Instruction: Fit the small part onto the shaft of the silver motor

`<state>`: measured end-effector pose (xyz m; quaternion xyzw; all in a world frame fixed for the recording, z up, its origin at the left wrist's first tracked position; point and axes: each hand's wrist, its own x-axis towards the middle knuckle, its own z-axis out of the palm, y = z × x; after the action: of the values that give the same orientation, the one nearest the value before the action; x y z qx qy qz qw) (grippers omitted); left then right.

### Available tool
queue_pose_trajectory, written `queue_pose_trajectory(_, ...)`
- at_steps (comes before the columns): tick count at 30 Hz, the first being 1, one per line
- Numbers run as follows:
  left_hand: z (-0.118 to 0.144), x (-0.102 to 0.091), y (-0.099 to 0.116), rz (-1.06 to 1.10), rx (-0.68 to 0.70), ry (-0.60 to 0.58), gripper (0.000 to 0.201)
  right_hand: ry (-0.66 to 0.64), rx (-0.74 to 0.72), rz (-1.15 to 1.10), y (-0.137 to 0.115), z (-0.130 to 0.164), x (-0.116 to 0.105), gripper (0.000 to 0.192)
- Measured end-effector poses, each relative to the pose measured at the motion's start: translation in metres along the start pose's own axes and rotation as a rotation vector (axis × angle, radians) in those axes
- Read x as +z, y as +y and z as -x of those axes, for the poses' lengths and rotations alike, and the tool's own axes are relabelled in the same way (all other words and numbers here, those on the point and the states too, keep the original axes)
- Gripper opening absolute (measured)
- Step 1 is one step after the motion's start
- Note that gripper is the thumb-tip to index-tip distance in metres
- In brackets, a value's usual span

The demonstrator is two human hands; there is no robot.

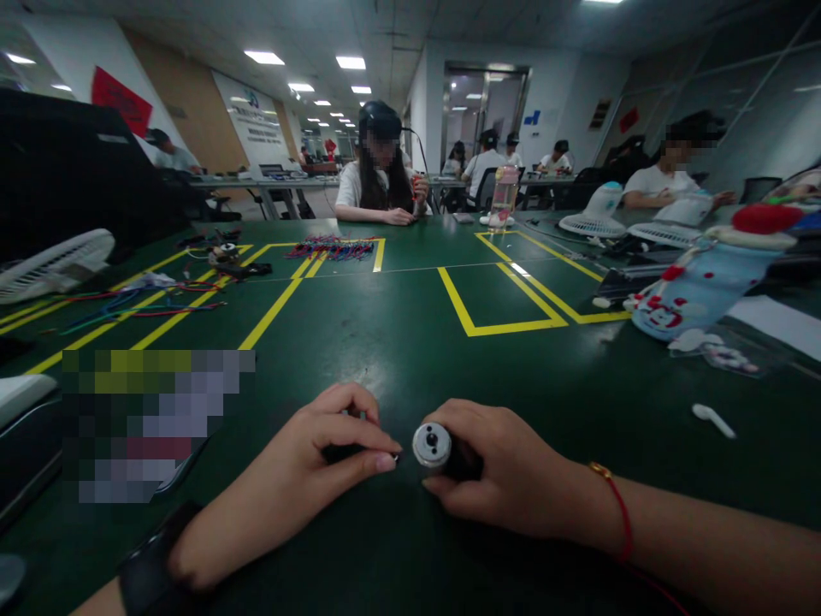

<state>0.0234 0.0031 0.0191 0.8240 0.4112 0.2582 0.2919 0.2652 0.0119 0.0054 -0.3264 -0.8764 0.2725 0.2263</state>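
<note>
Head view: two hands rest low on the green counter (410, 342). Right hand (506, 470) is curled around one small motor (432, 446), its round silver end facing the camera, just off the counter near the front edge. Left hand (321, 453) is pinched shut on one small dark part (343, 451), mostly hidden by the fingers, just beside the motor. One white spoon (713, 419) lies well to the right. One pale blue bottle (699, 287) lies tipped beyond it. Across the counter sits one bundle of wires (332, 249).
</note>
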Motion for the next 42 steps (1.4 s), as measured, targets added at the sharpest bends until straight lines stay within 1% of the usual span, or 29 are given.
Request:
queue_pose_trajectory(3,0.000,0.006,-0.008,-0.060,0.028,-0.058,0.014,0.007,0.005,-0.010,0.000,0.000,0.000,0.028)
queue_pose_trajectory(7,-0.002,0.010,-0.009,-0.128,0.034,-0.093,0.013,-0.002,0.013,-0.024,0.000,0.000,-0.001,0.027)
queue_pose_trajectory(10,-0.002,0.008,-0.008,-0.129,0.024,-0.123,0.014,-0.006,0.017,-0.025,0.000,0.000,-0.001,0.027)
queue_pose_trajectory(12,-0.002,0.006,-0.009,-0.090,0.006,-0.123,0.015,-0.001,0.009,-0.024,0.000,0.000,-0.001,0.029)
queue_pose_trajectory(14,-0.002,0.003,-0.012,-0.031,-0.034,-0.087,0.015,-0.001,0.003,-0.023,0.001,0.000,0.000,0.030)
queue_pose_trajectory(19,-0.004,-0.005,-0.021,0.058,-0.185,0.106,0.016,-0.005,0.008,-0.031,0.000,0.000,-0.001,0.027)
queue_pose_trajectory(22,-0.005,-0.006,-0.022,0.077,-0.257,0.134,0.017,-0.010,0.012,-0.033,-0.001,0.000,-0.002,0.027)
queue_pose_trajectory(27,-0.004,-0.003,-0.021,0.041,-0.231,0.108,0.016,-0.005,0.020,-0.022,0.000,0.001,-0.002,0.027)
queue_pose_trajectory(32,-0.003,-0.001,-0.026,0.068,-0.205,0.096,0.014,-0.004,0.019,-0.019,0.000,0.001,-0.001,0.025)
queue_pose_trajectory(37,-0.002,0.000,-0.025,0.055,-0.201,0.085,0.020,-0.002,0.015,-0.026,0.001,0.000,-0.002,0.027)
queue_pose_trajectory(39,0.000,0.000,-0.019,0.039,-0.196,0.052,0.028,-0.006,0.022,-0.025,0.001,0.000,-0.002,0.028)
queue_pose_trajectory(42,0.002,0.003,-0.010,-0.026,-0.138,-0.055,0.037,-0.008,0.026,-0.029,0.002,0.000,-0.001,0.030)
